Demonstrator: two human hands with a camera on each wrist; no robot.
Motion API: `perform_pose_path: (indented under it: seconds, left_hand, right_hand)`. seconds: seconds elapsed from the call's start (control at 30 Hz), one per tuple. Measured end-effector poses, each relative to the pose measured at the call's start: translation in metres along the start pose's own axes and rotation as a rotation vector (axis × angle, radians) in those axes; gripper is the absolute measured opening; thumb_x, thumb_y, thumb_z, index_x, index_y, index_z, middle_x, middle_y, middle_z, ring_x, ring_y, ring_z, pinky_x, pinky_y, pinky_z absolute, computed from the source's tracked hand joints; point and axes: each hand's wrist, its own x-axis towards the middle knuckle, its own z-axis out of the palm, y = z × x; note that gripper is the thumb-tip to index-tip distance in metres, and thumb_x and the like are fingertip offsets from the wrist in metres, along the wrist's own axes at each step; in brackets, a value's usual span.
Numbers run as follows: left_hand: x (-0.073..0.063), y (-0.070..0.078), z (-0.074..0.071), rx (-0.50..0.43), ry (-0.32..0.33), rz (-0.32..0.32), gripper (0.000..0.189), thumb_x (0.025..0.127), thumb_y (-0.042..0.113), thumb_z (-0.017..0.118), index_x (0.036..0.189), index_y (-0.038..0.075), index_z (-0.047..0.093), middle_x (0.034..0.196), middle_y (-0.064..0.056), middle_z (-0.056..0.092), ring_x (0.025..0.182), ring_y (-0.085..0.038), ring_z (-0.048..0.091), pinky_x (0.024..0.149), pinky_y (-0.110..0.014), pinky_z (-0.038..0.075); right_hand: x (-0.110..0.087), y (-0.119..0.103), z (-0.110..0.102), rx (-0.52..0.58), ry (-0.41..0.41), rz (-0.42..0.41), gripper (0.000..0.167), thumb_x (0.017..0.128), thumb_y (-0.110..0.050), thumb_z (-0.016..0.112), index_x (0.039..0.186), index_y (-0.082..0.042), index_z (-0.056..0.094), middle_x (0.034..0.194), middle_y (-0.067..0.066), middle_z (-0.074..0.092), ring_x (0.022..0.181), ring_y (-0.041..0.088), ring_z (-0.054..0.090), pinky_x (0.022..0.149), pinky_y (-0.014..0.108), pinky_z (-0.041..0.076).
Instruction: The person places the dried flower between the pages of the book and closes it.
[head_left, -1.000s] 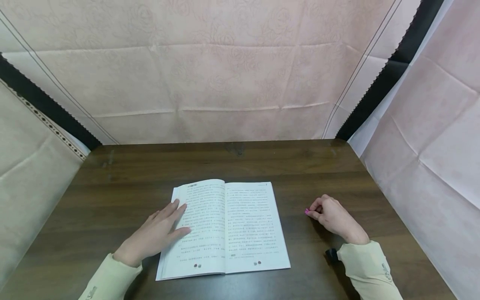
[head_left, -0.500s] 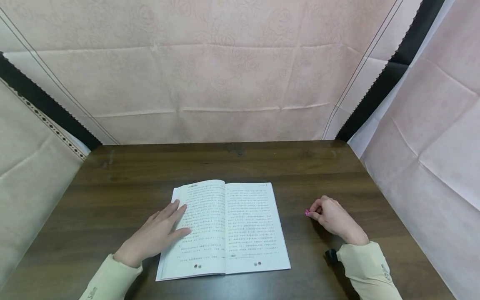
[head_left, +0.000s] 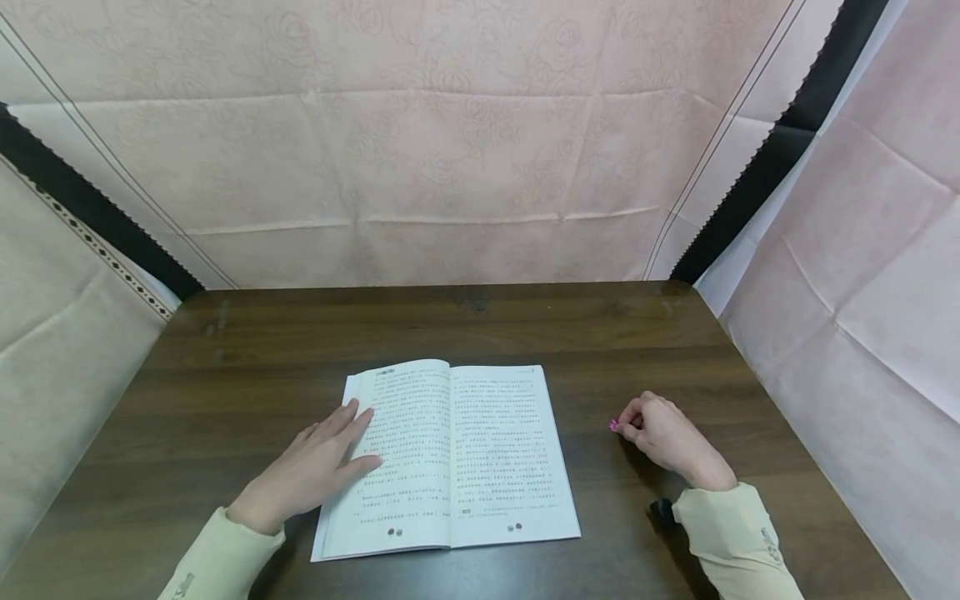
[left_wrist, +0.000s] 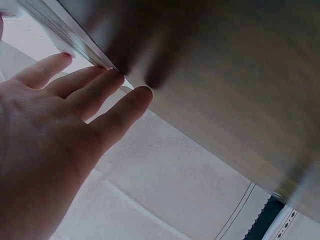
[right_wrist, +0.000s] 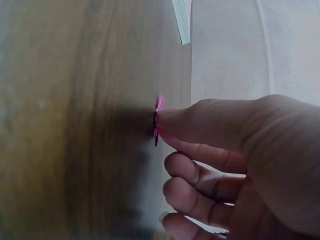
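Observation:
An open book (head_left: 498, 454) with printed text on both pages lies on the brown table. My left hand (head_left: 303, 475) rests on the left page near its outer edge, fingers extended and thumb spread toward the text. In the left wrist view, the fingertips (left_wrist: 142, 95) are at the side of the book. To the right of the book, my right hand (head_left: 671, 437) pinches a small bright pink object (head_left: 614, 424) between thumb and forefinger. In the right wrist view the pink object (right_wrist: 158, 102) looks thin, close to the tabletop; its kind cannot be made out. The other fingers are curled.
The wooden table (head_left: 300, 342) ends at a pale, creased cloth backdrop (head_left: 450, 167). Similar cloth hangs at both sides, with dark bands at the corners. A small black device (head_left: 663, 511) sits under the right sleeve cuff.

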Motion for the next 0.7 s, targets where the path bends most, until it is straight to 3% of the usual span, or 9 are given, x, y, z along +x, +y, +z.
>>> perform_pose_path:
  seconds: [0.7]
  left_hand:
    - [-0.0004,0.0001,0.0006,-0.004,-0.007,-0.006,0.081,0.093,0.06,0.052,0.15,0.005,0.036,0.158,-0.021,0.022,0.143,-0.041,0.022,0.107,-0.069,0.02]
  right_hand:
    - [0.0003,-0.0026,-0.0032,0.012,-0.018,0.035,0.006,0.088,-0.008,0.069,0.087,-0.003,0.067,0.086,0.004,0.053,0.073,0.018,0.051,0.067,0.033,0.048]
